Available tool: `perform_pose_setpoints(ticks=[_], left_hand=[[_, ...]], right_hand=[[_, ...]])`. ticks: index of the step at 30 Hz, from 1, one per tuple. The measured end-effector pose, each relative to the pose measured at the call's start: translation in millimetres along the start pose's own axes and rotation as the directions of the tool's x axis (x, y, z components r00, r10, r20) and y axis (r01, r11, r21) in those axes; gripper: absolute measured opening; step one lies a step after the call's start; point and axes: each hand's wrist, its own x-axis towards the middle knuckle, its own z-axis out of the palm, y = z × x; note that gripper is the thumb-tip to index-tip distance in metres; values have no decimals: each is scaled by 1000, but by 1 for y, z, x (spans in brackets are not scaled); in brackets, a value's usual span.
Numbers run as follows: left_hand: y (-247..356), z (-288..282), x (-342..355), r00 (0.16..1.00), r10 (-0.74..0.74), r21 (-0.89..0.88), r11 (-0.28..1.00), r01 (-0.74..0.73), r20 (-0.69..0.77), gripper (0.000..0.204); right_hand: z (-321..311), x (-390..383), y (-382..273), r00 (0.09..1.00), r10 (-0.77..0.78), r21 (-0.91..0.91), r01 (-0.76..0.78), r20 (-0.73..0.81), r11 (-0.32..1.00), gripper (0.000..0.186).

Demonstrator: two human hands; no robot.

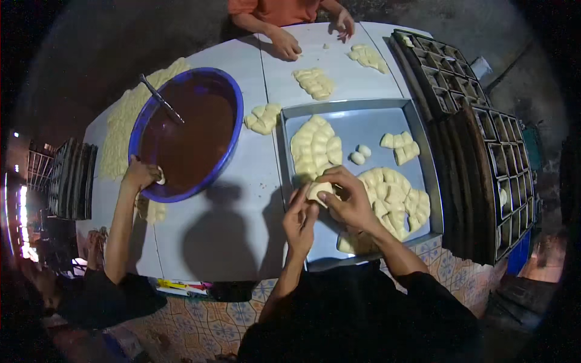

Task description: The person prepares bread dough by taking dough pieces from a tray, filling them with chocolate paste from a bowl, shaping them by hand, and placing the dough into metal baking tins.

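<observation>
Between my two hands is a pale piece of dough [319, 192], held above a metal tray. My left hand [299, 222] supports it from the left with bent fingers. My right hand [352, 202] pinches it from the right, thumb on top. The shallow tray [369, 112] holds a cluster of dough pieces [315, 143] at its left and a larger cluster [393, 196] at its near right. Two small round dough balls [357, 158] and a short group of pieces [401, 147] lie further back in it. Some dough under my forearm is partly hidden.
A purple basin [237, 145] of brown filling with a metal spoon [162, 100] stands left; a co-worker's hand [143, 175] holds dough at its rim. Another person's hands [285, 45] work across the table. Stacked divided moulds [478, 139] line the right side. More dough [315, 83] lies about.
</observation>
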Motion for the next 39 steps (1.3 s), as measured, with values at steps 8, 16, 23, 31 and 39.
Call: perform_pose_setpoints(ticks=[8, 16, 23, 31, 39], left_hand=[[-11, 12, -18, 954, -299, -481, 834, 270, 16, 23], [21, -20, 21, 867, 69, -869, 50, 492, 494, 114], [66, -132, 211, 933, -197, 576, 742, 342, -301, 88], [15, -173, 219, 828, -553, 428, 774, 467, 96, 88], [25, -35, 67, 892, -432, -356, 820, 449, 130, 44]], right_hand=[[5, -15, 9, 981, -169, -34, 173, 95, 984, 29], [13, -7, 38, 936, 31, 413, -184, 352, 892, 97], [18, 5, 59, 973, 122, 361, -187, 195, 914, 102], [30, 7, 69, 949, 263, 407, -313, 177, 858, 76], [35, 15, 62, 785, 611, 611, -534, 101, 584, 35]])
